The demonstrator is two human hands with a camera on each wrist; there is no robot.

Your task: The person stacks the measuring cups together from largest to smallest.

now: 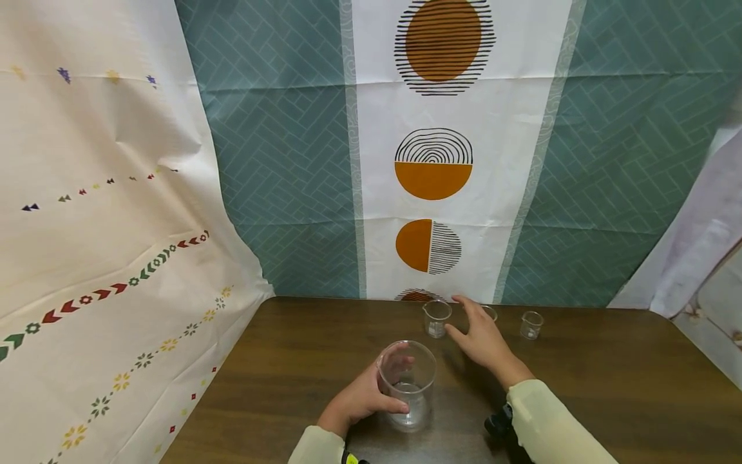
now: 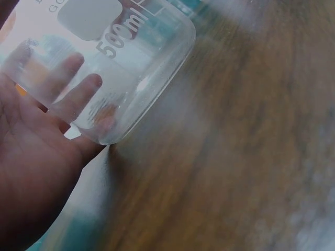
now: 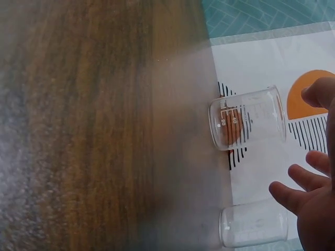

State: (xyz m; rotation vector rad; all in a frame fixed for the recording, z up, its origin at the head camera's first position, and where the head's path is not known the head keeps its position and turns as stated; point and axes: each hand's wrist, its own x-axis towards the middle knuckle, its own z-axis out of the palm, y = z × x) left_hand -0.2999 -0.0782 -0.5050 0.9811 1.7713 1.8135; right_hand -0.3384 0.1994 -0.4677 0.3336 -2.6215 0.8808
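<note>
A large clear glass beaker (image 1: 414,393) marked 500ml is gripped by my left hand (image 1: 365,390), whose fingers curl round its side. The left wrist view shows the fingers through the glass of the large beaker (image 2: 125,57); whether its base touches the table I cannot tell. My right hand (image 1: 478,335) reaches toward the back of the table with spread fingers and nothing in them. A small graduated beaker (image 1: 437,319) stands just left of it, and another small beaker (image 1: 490,313) is partly hidden behind it. In the right wrist view, the fingers hover near the graduated beaker (image 3: 248,119).
A third, smaller beaker (image 1: 531,326) stands farther right at the back of the brown wooden table (image 1: 301,367). Behind the table hangs a teal and white patterned cloth (image 1: 278,161). A cream embroidered cloth (image 1: 116,277) drapes along the left side.
</note>
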